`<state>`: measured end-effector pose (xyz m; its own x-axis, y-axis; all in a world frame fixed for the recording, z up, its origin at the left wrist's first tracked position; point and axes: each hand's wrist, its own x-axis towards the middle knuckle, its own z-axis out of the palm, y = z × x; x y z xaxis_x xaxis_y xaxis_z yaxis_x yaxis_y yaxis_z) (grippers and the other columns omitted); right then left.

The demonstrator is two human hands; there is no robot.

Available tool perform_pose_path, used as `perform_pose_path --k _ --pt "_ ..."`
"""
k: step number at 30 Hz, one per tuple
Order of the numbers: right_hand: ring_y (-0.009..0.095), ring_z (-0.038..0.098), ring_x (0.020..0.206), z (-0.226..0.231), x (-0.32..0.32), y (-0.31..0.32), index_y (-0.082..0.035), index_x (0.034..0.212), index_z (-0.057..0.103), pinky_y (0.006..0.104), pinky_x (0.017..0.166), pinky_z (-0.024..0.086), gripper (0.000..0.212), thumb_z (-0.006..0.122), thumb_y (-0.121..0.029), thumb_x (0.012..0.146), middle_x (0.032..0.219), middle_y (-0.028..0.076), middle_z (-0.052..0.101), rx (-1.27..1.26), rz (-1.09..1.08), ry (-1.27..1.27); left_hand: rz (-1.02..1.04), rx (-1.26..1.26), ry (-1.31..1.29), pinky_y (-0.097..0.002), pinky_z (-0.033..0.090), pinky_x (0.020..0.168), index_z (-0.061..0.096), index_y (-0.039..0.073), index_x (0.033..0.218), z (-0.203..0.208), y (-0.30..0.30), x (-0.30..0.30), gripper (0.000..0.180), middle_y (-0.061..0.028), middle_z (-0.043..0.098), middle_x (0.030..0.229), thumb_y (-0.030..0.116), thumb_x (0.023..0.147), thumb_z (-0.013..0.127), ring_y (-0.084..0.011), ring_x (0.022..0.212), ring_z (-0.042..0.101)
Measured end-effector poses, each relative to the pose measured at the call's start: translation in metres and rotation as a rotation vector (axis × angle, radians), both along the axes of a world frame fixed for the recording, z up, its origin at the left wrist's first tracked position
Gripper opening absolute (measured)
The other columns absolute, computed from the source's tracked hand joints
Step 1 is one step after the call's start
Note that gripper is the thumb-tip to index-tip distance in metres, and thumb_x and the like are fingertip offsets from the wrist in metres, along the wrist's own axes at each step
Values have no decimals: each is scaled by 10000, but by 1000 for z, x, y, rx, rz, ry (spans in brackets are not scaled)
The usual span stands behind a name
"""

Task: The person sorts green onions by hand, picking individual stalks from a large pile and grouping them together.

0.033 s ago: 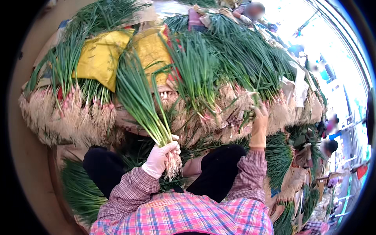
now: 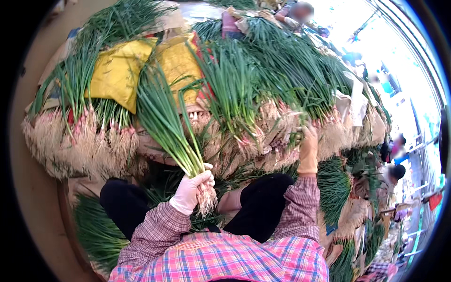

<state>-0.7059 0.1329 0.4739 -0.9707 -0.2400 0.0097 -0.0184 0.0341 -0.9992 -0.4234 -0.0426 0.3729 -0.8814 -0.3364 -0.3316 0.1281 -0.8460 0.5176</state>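
White-gloved, the left hand (image 2: 190,190) grips a bunch of green onions (image 2: 174,141) just above its pale roots at the lower centre of the frame, the leaves slanting up toward the upper left. At centre right, the tan-gloved right hand (image 2: 308,149) bends its fingers at the root edge of a long onion pile (image 2: 235,89); blur hides whether they are closed on a stalk. The step in hand appears to be picking over stalks while the bunch is held; the next move seems to call for a clean pinch on single stems and a steady left grip. Room is tight: the leaf tips overlap the pile beside a yellow sack (image 2: 115,73), and a dark-trousered knee (image 2: 263,197) rises between the forearms. The freest path lies above that knee, before the hanging roots.
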Motion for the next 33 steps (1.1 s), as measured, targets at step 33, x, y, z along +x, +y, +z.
perform_pose_path --k 33 --pt "172 546 622 -101 35 -105 -77 800 610 295 569 443 95 608 -163 841 710 13 592 523 234 686 58 -55 166 -291 426 634 522 36 1054 10 -15 13 253 -51 521 739 68 821 615 -149 652 494"
